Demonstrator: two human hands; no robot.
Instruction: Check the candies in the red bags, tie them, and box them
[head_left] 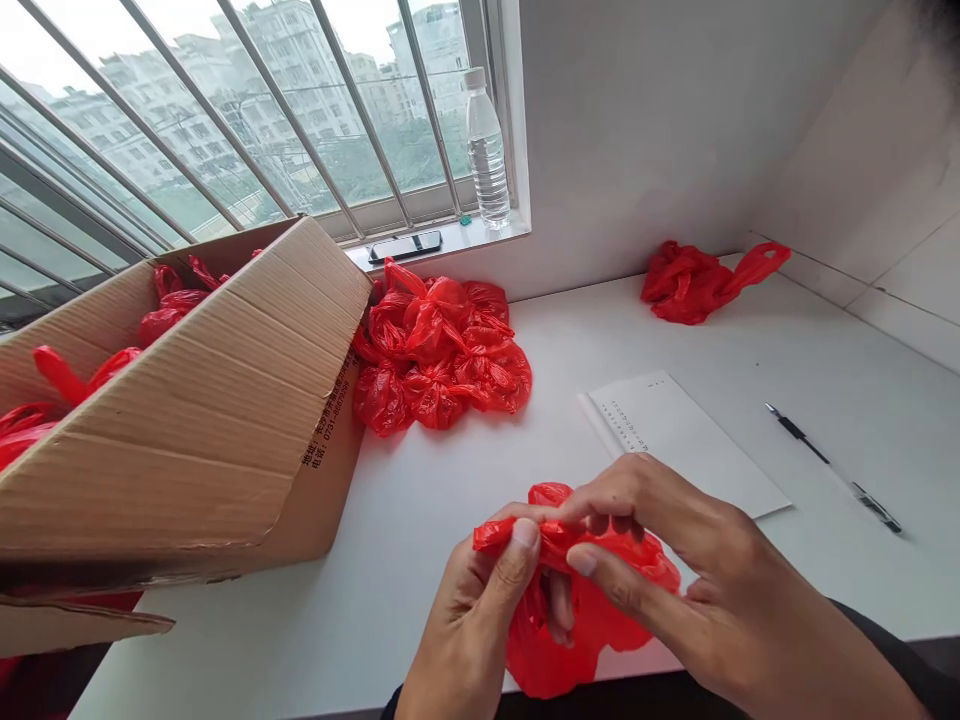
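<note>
Red bag (551, 660) is sitting on the near left of the notebook (697, 440); the left hand (474, 615) is pinching its bunched plastic, presumably to steady it, while the right hand (727, 560) is spanning it narrowly (whether gripping, I cannot tell).

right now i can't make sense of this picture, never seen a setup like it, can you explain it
There is no machine: these are a person's two bare hands, and the single picture comes from a camera worn on the head, looking forward and down. The left hand pinches a red plastic bag, and the right hand touches it too. On the white table stands a cardboard box with red bags inside. A heap of red bags lies beside it; farther right are a white booklet, a pen and another red bag. A bottle rests on the windowsill.
</note>
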